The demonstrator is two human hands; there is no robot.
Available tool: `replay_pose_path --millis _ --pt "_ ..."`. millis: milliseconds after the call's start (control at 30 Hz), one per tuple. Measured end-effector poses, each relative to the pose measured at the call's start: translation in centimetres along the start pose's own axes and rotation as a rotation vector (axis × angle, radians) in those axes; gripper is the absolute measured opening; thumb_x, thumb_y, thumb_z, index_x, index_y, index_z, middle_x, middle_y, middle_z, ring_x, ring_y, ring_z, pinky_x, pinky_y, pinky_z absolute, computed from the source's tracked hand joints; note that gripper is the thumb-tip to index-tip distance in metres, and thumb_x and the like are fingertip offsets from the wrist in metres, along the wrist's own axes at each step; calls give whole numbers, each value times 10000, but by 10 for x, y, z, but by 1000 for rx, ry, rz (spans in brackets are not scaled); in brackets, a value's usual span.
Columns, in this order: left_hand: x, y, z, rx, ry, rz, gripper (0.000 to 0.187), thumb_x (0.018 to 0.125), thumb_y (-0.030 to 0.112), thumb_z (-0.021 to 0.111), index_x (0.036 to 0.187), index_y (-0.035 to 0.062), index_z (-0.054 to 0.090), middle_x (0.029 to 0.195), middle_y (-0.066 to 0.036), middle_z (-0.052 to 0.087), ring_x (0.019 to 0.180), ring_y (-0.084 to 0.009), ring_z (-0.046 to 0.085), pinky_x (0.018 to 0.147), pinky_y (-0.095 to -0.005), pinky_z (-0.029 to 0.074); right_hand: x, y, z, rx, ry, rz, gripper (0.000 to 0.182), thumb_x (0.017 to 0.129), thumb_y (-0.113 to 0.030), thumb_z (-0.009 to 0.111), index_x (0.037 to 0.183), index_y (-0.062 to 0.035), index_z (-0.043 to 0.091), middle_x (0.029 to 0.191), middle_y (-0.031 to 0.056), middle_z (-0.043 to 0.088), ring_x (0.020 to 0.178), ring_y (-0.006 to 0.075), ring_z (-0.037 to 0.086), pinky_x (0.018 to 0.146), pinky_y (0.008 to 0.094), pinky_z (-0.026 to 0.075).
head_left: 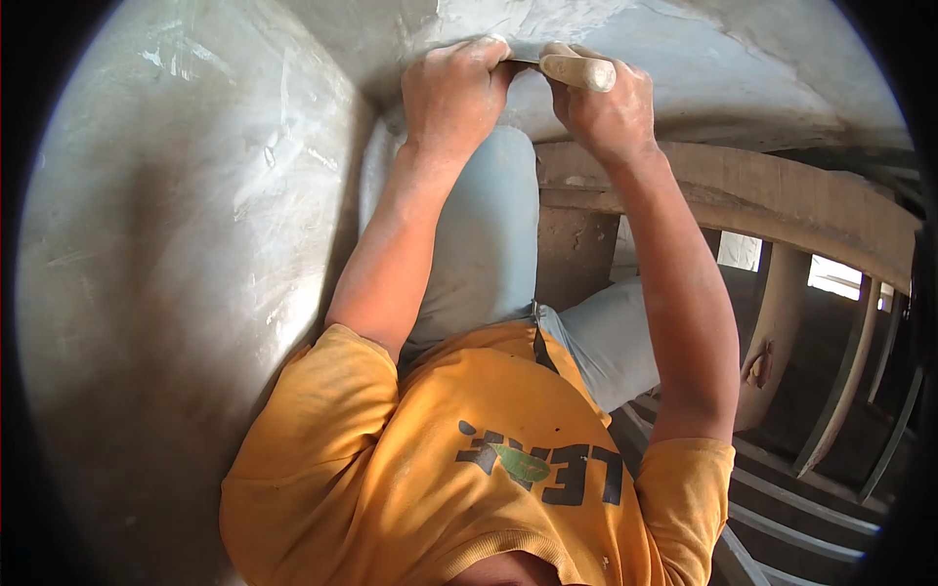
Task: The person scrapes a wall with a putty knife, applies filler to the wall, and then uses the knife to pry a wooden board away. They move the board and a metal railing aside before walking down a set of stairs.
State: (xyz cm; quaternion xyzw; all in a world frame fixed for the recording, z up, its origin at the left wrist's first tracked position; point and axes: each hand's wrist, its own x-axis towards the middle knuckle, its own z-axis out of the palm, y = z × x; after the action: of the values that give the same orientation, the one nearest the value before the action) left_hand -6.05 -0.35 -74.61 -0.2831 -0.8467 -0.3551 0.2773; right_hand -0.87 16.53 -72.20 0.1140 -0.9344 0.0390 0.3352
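My right hand (pixel 611 112) is closed around a tool with a pale, rounded, wooden-looking handle (pixel 578 72). A thin metal edge (pixel 526 61) shows between my two hands; the rest of the tool is hidden, so its exact kind does not show. Beside it, at the tool's left end, my left hand (pixel 454 96) has its fingers curled in. What they grip, if anything, is out of sight. Both hands are up against a smeared grey-white plastered surface (pixel 674 49), and whitish dust coats the knuckles.
A grey plastered wall (pixel 186 273) rises close on my left. My bent knee (pixel 489 215) is beneath my hands, near the corner. To the right runs a curved wooden rail (pixel 743 195) with upright slats (pixel 845 381) and gaps between them. Pale bars (pixel 791 527) lie lower right.
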Motion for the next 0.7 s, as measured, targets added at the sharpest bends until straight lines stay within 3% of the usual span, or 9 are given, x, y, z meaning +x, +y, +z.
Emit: replay_pose_path --millis 100,167,233,267,333,567,700 --pt "13 4 -14 -80 131 44 75 814 154 776 868 112 744 793 -104 722 710 -311 708 617 -399 543 16 -11 -23 49 17 39 118 869 -123 672 924 -215 721 797 34 736 662 266 713 554 387 562" --pt "26 7 -22 -55 149 95 51 802 175 771 823 143 737 728 -78 704 671 -318 696 587 -411 545 24 -18 -34 -14 -7 103 108 903 -244 731 976 -175 772 845 96 734 665 347 692 563 411 559" --pt "24 16 -29 -24 -82 -74 90 828 43 635 886 32 703 878 -118 725 838 -244 711 771 -360 547 14 -4 -14 54 -39 168 115 904 -251 730 943 -154 779 845 103 734 699 338 700 584 413 564" --pt "21 11 -22 -23 -71 -72 90 828 43 635 886 32 703 878 -118 725 838 -244 711 771 -360 547 14 0 -10 34 -75 124 118 907 -249 725 957 -155 776 852 105 735 706 334 701 598 414 568" --pt "2 0 -2 14 10 22 84 824 161 775 890 112 759 783 -89 724 682 -303 703 607 -375 541 4 0 -4 -45 -206 113 117 909 -217 716 1001 -167 768 861 95 739 728 321 704 635 408 577" --pt "20 7 -20 -73 138 60 73 817 156 778 825 95 739 703 -72 693 616 -264 676 588 -355 526 7 0 -8 69 68 20 93 908 -174 714 973 -120 754 840 68 741 691 288 704 596 376 566" --pt "16 11 -20 -20 -40 -48 67 826 149 744 840 84 742 726 -93 698 621 -272 677 594 -354 525 7 -7 -12 41 -7 48 88 906 -203 720 961 -141 749 837 81 735 701 310 701 608 391 575"
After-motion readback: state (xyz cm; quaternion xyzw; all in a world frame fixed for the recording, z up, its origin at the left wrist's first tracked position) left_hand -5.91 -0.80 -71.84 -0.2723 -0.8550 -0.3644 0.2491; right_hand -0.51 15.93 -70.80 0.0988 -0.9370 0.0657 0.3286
